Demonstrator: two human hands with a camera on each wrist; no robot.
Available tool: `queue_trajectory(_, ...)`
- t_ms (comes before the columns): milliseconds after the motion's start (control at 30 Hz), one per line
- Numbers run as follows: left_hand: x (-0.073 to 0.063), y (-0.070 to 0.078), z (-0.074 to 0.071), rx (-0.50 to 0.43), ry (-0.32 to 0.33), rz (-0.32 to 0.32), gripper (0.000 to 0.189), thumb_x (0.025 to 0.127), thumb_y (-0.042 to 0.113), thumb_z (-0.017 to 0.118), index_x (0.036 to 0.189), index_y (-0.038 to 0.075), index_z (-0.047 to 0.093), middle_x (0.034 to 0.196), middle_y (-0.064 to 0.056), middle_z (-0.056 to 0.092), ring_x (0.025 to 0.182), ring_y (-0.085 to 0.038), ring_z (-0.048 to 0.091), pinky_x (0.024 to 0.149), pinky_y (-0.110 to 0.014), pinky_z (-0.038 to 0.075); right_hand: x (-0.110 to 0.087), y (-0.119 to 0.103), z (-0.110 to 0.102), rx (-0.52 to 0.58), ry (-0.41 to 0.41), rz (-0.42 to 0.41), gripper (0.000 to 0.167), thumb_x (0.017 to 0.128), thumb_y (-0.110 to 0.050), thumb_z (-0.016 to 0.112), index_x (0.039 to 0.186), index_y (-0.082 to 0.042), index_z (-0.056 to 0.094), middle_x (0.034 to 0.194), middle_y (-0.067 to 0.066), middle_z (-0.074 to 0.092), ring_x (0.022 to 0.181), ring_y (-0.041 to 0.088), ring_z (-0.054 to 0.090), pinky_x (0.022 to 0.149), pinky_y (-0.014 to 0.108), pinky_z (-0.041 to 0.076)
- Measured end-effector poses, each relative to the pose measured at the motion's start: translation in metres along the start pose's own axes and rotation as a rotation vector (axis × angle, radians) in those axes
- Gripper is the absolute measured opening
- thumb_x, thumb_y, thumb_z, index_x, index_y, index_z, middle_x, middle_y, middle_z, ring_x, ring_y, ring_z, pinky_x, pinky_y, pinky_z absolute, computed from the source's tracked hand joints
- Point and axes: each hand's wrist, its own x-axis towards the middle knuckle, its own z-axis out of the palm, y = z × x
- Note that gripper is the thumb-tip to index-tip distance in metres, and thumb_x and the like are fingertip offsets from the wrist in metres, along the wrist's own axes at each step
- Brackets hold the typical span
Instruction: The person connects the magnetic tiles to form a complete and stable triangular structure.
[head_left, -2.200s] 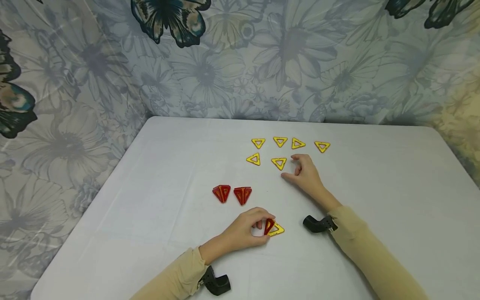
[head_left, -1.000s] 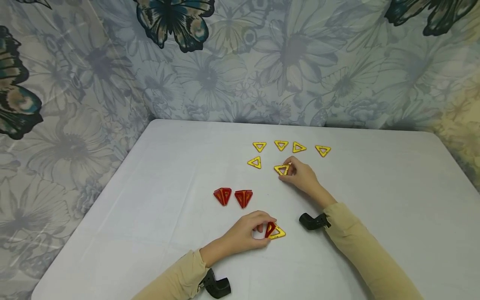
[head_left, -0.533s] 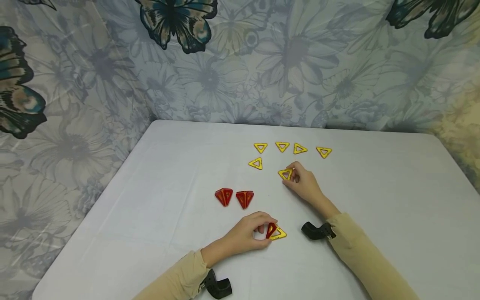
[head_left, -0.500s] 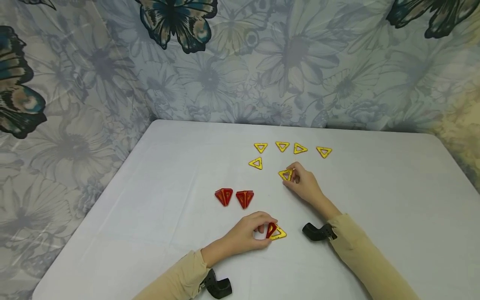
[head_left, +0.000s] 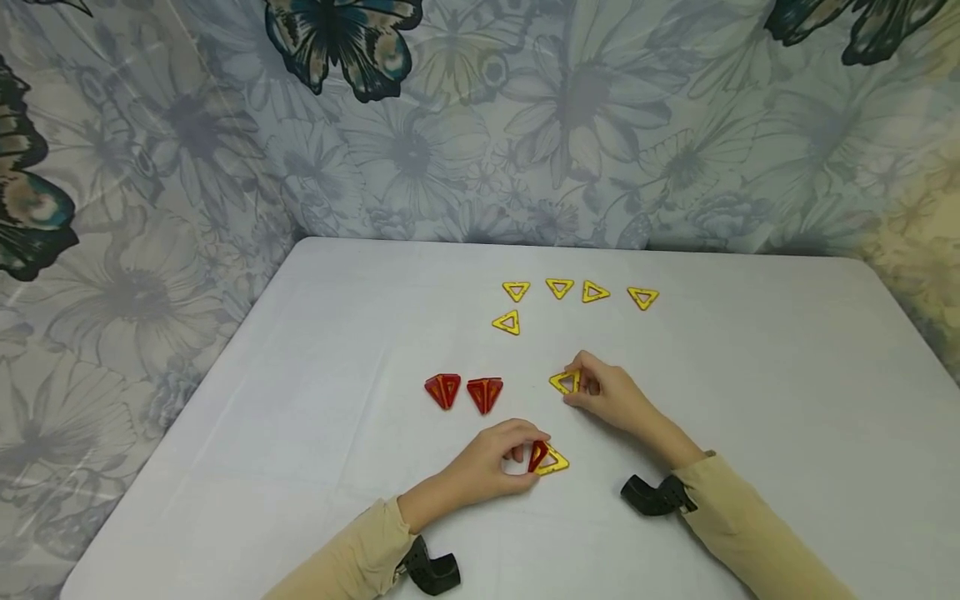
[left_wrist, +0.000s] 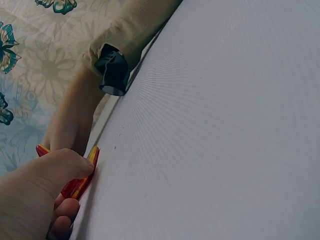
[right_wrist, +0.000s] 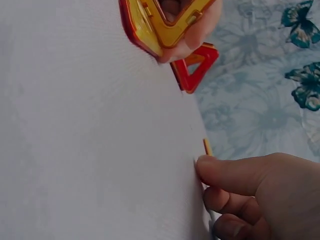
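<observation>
My left hand pinches a red triangular magnetic tile standing at a slant, with a yellow triangular tile against its right side. In the left wrist view the thumb and fingers cover part of this red and yellow piece. Farther back and to the right, my right hand grips another yellow triangular tile between thumb and fingertips. Only a sliver of that tile shows past the thumb in the right wrist view. Its left corner points away from the palm.
Two red folded triangle pieces, one on the left and one on the right, sit beyond my left hand. Several yellow triangular tiles lie toward the back of the white table, the rightmost tile somewhat apart. A patterned wall covering rises behind.
My right hand, earlier spread beside a yellow triangular tile, has taken hold of it and brought it nearer to me, out of its row. My left hand keeps its grip in place.
</observation>
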Motion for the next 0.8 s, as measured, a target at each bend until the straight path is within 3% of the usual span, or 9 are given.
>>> queue_trajectory(333, 0.000, -0.001, 0.000, -0.003, 0.003, 0.005, 0.041, 0.075, 0.010, 0.071, 0.114, 0.006, 0.058, 0.105, -0.001, 0.053, 0.073, -0.006, 0.045, 0.063, -0.013, 0.038, -0.016, -0.009, 0.006, 0.035, -0.065, -0.010, 0.022, 0.078, -0.004, 0.069, 0.094, -0.009, 0.056, 0.063, -0.010, 0.044, 0.051, 0.005, 0.037, 0.045, 0.022, 0.031)
queue_trajectory(633, 0.000, 0.000, 0.000, -0.007, 0.001, -0.001, 0.041, 0.075, 0.009, 0.071, 0.114, 0.005, 0.057, 0.104, -0.001, 0.053, 0.072, -0.007, 0.045, 0.066, -0.013, 0.039, -0.030, -0.011, 0.010, 0.074, -0.008, -0.153, 0.020, 0.076, 0.000, 0.067, 0.089, -0.009, 0.054, 0.060, -0.016, 0.046, 0.048, -0.001, 0.036, 0.041, 0.021, 0.031)
queue_trajectory(800, 0.000, 0.001, 0.000, 0.000, -0.003, -0.017, 0.041, 0.076, 0.010, 0.071, 0.114, 0.006, 0.057, 0.105, 0.000, 0.053, 0.072, -0.006, 0.045, 0.066, -0.013, 0.039, -0.032, -0.012, 0.011, 0.067, -0.007, -0.148, 0.018, 0.077, 0.000, 0.067, 0.086, -0.011, 0.055, 0.058, -0.015, 0.048, 0.047, -0.001, 0.037, 0.040, 0.020, 0.032)
